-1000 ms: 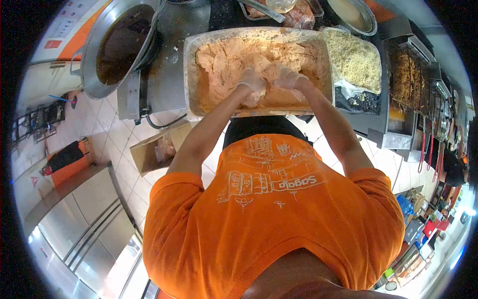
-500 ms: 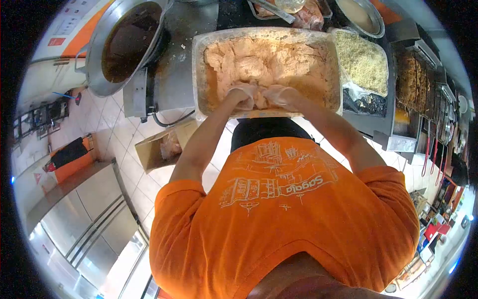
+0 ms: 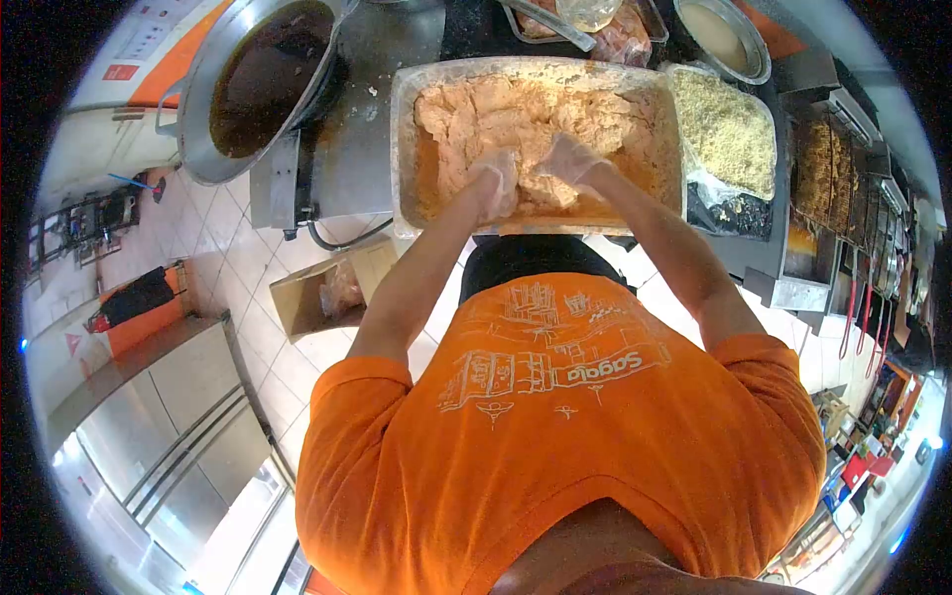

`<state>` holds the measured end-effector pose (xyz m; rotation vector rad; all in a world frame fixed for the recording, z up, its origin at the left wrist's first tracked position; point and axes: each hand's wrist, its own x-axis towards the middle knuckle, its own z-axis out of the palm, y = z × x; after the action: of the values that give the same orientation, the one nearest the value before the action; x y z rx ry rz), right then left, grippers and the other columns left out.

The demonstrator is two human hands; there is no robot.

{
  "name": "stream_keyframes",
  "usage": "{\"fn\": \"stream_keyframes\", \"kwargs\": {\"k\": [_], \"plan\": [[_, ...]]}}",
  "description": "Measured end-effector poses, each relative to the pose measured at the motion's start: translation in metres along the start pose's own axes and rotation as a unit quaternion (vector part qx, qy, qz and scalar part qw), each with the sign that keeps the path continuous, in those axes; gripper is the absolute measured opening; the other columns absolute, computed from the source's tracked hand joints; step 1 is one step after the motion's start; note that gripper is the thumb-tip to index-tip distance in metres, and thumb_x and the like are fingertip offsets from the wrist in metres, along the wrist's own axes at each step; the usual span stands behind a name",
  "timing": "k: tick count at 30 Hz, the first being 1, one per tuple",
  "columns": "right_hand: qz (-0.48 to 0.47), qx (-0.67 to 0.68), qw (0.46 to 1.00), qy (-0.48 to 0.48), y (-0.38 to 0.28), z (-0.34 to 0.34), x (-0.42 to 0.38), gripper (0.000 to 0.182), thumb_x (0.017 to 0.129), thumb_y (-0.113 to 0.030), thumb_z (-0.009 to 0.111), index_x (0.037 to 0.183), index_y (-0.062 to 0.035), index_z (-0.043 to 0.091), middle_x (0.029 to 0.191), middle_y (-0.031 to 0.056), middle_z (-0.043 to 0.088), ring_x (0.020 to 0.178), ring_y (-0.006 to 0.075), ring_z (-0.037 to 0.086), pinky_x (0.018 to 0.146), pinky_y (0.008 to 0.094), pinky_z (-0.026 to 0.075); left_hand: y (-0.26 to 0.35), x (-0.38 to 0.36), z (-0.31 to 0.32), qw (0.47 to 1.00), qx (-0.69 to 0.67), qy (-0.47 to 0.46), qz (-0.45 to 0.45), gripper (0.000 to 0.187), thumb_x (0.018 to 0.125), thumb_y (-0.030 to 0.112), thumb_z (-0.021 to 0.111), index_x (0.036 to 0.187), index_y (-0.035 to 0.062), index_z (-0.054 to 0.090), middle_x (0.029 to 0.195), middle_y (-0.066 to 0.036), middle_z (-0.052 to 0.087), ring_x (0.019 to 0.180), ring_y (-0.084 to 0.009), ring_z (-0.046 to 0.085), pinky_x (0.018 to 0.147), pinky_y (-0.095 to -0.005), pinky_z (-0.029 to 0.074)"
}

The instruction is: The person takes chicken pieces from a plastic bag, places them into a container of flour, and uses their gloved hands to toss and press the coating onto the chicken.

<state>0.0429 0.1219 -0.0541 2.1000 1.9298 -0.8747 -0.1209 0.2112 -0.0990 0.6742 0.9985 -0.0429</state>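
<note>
A large rectangular tub [image 3: 399, 149] stands in front of me, filled with a lumpy, pale orange flour-like mixture [image 3: 466, 119]. Both my hands are inside it and wear thin clear gloves. My left hand [image 3: 501, 180] rests in the mixture near the tub's front wall; its fingers are largely hidden. Higher up and to the right, my right hand [image 3: 573, 161] has its fingers curled at the surface of the mixture. Whatever it grips, if anything, I cannot make out. A coated lump [image 3: 560, 192] lies between the hands, near the front.
At the left stands a wide pan of dark oil [image 3: 268, 79]. A tray of pale crumbs [image 3: 729, 129] is right of the tub. Behind are a tray of raw meat [image 3: 620, 35] and a bowl of cloudy liquid [image 3: 719, 38]. A cardboard box [image 3: 307, 297] sits on the floor.
My right hand has lifted and moved away from the tub's front wall. My left hand has turned and shifted slightly right. The mixture between them now lies differently.
</note>
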Motion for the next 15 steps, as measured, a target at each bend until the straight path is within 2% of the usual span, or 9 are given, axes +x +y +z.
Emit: {"fn": "stream_keyframes", "kwargs": {"k": [1,3,4,5,7,8,10,12,15], "plan": [[-0.004,-0.01,1.0,-0.022,0.001,-0.003,-0.003,0.017,0.079,-0.016,0.056,0.088,-0.0067,0.067,0.08,0.0134,0.063,0.086,0.025,0.06,0.08,0.035,0.047,0.01,-0.009,0.008,1.0,0.0,-0.001,-0.003,0.02,0.092,0.029,0.049,0.081,0.0132,0.053,0.062,0.0,0.049,0.057,-0.0184,0.054,0.051,-0.0363,0.045],[-0.111,-0.257,0.948,0.148,-0.014,-0.014,-0.028,0.017,0.076,-0.015,0.057,0.085,-0.0039,0.067,0.083,0.0141,0.062,0.092,0.0247,0.058,0.086,0.0336,0.044,0.02,-0.017,0.017,0.981,0.193,-0.006,0.026,0.031,0.088,0.026,0.043,0.091,0.0013,0.062,0.076,-0.011,0.06,0.067,-0.018,0.057,0.055,-0.0356,0.042],[-0.135,-0.289,0.942,0.099,-0.022,-0.027,-0.034,0.022,0.075,-0.017,0.059,0.085,0.0004,0.068,0.087,0.0167,0.063,0.092,0.0265,0.058,0.088,0.0336,0.043,0.021,-0.003,0.003,0.981,0.194,-0.008,0.024,0.031,0.088,0.026,0.043,0.091,0.0013,0.062,0.076,-0.011,0.06,0.067,-0.018,0.057,0.055,-0.0356,0.042],[-0.134,-0.289,0.943,0.097,-0.025,-0.023,-0.041,0.022,0.075,-0.017,0.059,0.085,0.0004,0.068,0.087,0.0167,0.063,0.092,0.0265,0.058,0.088,0.0336,0.043,0.024,0.022,-0.025,0.866,0.49,-0.039,0.09,0.037,0.089,0.03,0.041,0.089,-0.0008,0.062,0.082,-0.014,0.062,0.076,-0.0208,0.06,0.059,-0.0376,0.044],[-0.172,-0.288,0.928,0.165,-0.024,-0.015,-0.049,0.027,0.078,-0.02,0.058,0.093,0.0011,0.066,0.09,0.0185,0.063,0.094,0.0257,0.058,0.091,0.0338,0.042,0.028,0.036,-0.046,0.663,0.732,-0.067,0.146,0.043,0.089,0.034,0.04,0.088,-0.0029,0.062,0.088,-0.016,0.064,0.086,-0.0235,0.063,0.063,-0.0396,0.046],[-0.185,-0.286,0.921,0.186,-0.022,-0.014,-0.052,0.028,0.079,-0.02,0.058,0.095,0.0014,0.066,0.091,0.0191,0.063,0.095,0.0254,0.057,0.092,0.0338,0.042,0.031,0.034,-0.049,0.675,0.714,0.024,0.181,0.05,0.089,0.04,0.039,0.086,-0.0043,0.062,0.09,-0.018,0.064,0.088,-0.0272,0.063,0.068,-0.0403,0.046],[0.03,0.231,0.952,0.199,-0.009,-0.018,-0.059,0.036,0.084,-0.025,0.054,0.107,0.0008,0.061,0.094,0.0185,0.063,0.1,0.0252,0.056,0.097,0.0338,0.039,0.043,0.012,-0.033,0.683,0.689,0.117,0.212,0.058,0.089,0.047,0.038,0.085,-0.0057,0.062,0.092,-0.02,0.064,0.091,-0.0308,0.062,0.073,-0.0411,0.046],[0.04,0.217,0.96,0.169,0.01,-0.009,-0.058,0.037,0.085,-0.027,0.051,0.108,-0.0003,0.06,0.093,0.0175,0.063,0.097,0.0254,0.056,0.094,0.0351,0.04,0.066,-0.039,0.02,0.774,0.603,0.16,0.109,0.066,0.088,0.057,0.041,0.104,-0.0031,0.061,0.1,-0.027,0.062,0.1,-0.034,0.059,0.085,-0.0442,0.045],[0.062,0.239,0.957,0.152,0.052,0.08,-0.015,0.04,0.089,-0.034,0.044,0.111,-0.0034,0.059,0.09,0.0143,0.063,0.09,0.0262,0.057,0.084,0.0388,0.041,0.051,0.019,0.027,0.787,0.603,0.119,0.047,0.082,0.082,0.069,0.038,0.114,-0.0041,0.057,0.108,-0.025,0.06,0.104,-0.0352,0.057,0.091,-0.0421,0.041]]}}
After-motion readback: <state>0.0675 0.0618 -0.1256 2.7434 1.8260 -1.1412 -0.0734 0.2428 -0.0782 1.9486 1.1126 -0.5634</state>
